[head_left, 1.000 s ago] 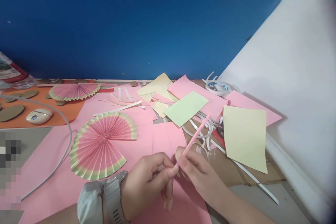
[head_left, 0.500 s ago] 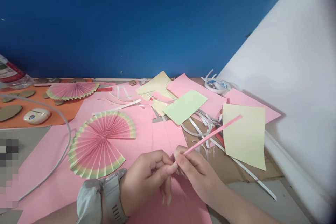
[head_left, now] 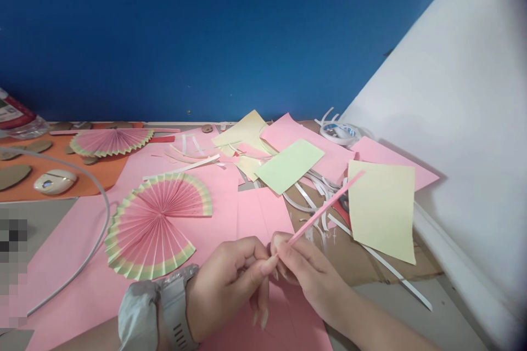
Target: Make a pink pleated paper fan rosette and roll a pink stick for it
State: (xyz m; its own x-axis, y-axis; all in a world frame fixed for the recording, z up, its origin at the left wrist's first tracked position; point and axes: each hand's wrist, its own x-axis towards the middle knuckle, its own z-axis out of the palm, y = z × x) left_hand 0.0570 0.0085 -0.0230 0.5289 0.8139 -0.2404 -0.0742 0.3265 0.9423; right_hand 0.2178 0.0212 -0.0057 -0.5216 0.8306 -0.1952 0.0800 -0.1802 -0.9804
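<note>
A thin pink paper strip (head_left: 325, 209) slants up and to the right out of my fingers. My right hand (head_left: 310, 266) pinches it near its lower end. Thumb and forefinger of my left hand (head_left: 236, 271) are closed on that same end, right against the right fingertips; the end itself is hidden between them. Under both hands lies pink paper (head_left: 263, 211). Left of my hands rests a pleated paper fan (head_left: 160, 214), pink with a yellow and green rim, spread into most of a circle.
Behind lies a second pleated fan (head_left: 113, 142) beside a white computer mouse (head_left: 55, 181) on orange paper. Green paper (head_left: 291, 165), pale yellow paper (head_left: 382, 211), white strips (head_left: 397, 277) and a tape roll (head_left: 341, 132) are scattered right of centre. A grey cable (head_left: 105, 230) curves at left.
The pink strip's free end has swung slightly to the left and up. Both hands keep their pinch at nearly the same place.
</note>
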